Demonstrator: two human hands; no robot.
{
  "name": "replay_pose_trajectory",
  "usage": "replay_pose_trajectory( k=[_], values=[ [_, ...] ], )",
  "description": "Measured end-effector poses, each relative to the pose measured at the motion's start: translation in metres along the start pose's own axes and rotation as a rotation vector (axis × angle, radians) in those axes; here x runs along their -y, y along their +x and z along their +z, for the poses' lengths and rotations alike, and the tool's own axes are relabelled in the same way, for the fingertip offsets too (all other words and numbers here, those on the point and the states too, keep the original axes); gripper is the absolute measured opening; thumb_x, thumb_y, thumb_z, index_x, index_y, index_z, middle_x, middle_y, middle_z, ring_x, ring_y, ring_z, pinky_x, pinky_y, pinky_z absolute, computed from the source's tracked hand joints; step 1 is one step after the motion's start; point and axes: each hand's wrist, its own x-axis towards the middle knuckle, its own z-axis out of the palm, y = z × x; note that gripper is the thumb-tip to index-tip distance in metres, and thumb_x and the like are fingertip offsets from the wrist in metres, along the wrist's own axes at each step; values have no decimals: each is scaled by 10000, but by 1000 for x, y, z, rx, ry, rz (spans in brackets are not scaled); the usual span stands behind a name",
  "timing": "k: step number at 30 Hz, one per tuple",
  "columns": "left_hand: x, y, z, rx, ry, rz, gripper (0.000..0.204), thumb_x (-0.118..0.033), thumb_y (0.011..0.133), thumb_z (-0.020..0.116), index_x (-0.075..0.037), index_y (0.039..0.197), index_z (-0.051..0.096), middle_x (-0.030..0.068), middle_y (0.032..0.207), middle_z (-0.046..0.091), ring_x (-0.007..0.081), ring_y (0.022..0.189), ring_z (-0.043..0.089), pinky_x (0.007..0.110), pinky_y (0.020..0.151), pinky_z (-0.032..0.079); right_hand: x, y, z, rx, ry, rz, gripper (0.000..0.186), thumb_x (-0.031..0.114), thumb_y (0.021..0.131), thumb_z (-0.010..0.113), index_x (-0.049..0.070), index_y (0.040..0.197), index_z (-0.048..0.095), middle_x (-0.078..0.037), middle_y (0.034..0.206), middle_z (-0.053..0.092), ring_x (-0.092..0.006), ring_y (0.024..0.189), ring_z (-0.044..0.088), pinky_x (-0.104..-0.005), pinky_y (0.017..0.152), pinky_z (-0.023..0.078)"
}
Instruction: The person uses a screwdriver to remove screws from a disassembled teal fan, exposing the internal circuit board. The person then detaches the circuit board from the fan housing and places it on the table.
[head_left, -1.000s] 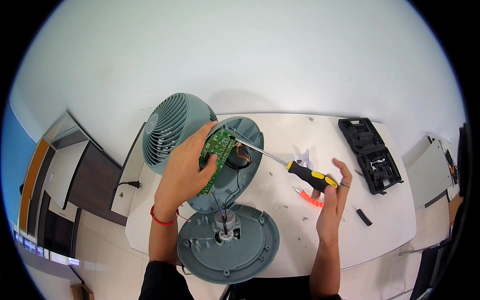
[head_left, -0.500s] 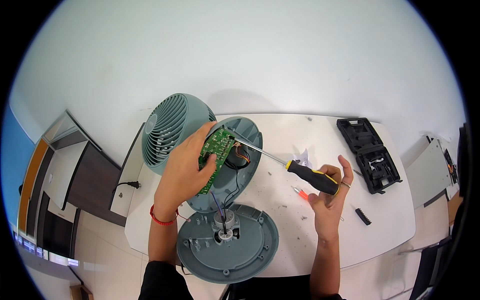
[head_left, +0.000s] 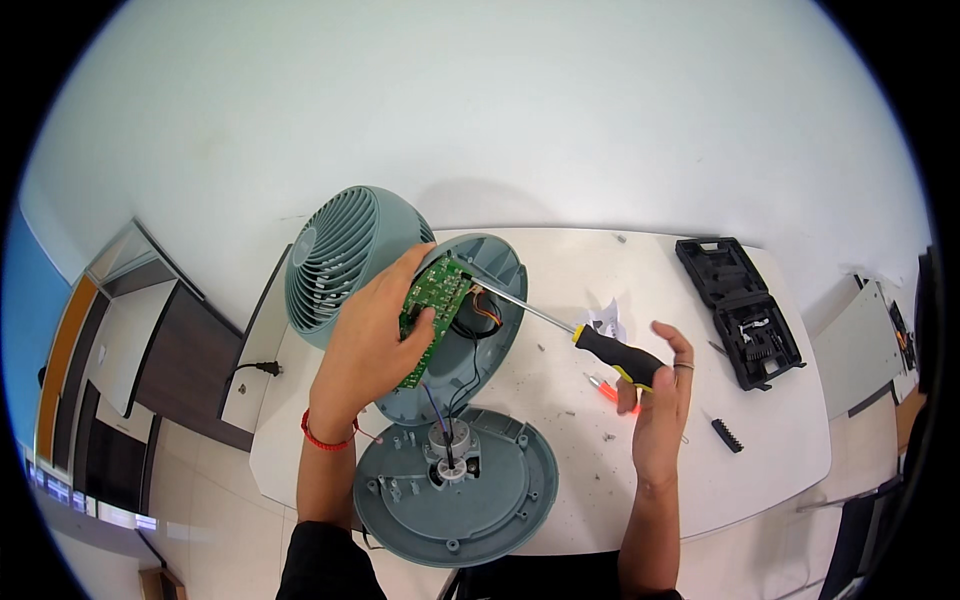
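My left hand [head_left: 368, 345] grips a green circuit board [head_left: 440, 300], thumb across its face, and holds it up against a grey-green oval housing [head_left: 490, 350]. My right hand [head_left: 660, 425] has its fingers around the butt of a black-and-yellow screwdriver [head_left: 618, 354]. The long shaft points up and left, and its tip meets the board's upper right edge. Coloured wires [head_left: 488, 312] run behind the board. Below, a round grey-green base [head_left: 420, 515] lies with its inside up, a motor [head_left: 452, 438] at its far side. Behind my left hand stands the slatted fan head [head_left: 335, 260].
An open black tool case [head_left: 735, 300] lies at the table's right. Nearer are a black bit strip [head_left: 727, 435], a red-orange pen-like tool [head_left: 606, 390] and a crumpled paper scrap [head_left: 606, 318]. Small screws dot the white tabletop [head_left: 560, 480]. At left hangs a black plug [head_left: 267, 368].
The fingers of my right hand have shifted around the screwdriver's handle, and the handle has turned a little. My left hand and the circuit board stay almost in place.
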Motion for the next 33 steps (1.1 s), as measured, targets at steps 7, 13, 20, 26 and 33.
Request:
replay_pose_trajectory(
  k=[7,13,20,26,33],
  values=[
    [2,1,5,-31,-7,30,596,8,853,671,-12,1426,510,226,1120,690,401,1002,683,392,888,529,-8,4,12,-79,-8,-146,493,342,1071,521,68,1467,412,-54,809,591,-99,700,504,-246,700,438],
    [2,0,3,-25,-5,16,590,11,856,668,-7,1425,512,226,1123,690,396,1004,685,388,889,528,7,3,3,1,104,132,473,249,1056,551,86,1478,413,-87,864,646,-102,725,536,-241,706,451],
    [-1,1,3,-15,-16,-9,583,14,858,664,2,1421,513,232,1146,689,400,1008,684,389,898,527,-2,4,9,-55,52,-47,489,179,1040,576,79,1488,405,-64,969,556,-129,787,572,-268,733,506],
    [1,1,3,-20,-9,2,583,17,857,663,-3,1421,514,230,1142,687,402,1021,680,390,905,525,18,4,2,-2,-58,206,385,290,1076,548,56,1380,516,-34,813,560,-70,573,499,-210,559,410],
    [1,1,4,-15,-14,14,570,-18,869,664,-10,1417,509,221,1192,678,405,997,668,415,835,536,1,5,6,-76,59,82,342,262,1071,539,46,1336,549,-29,827,558,-66,572,481,-215,523,400]
  ],
)
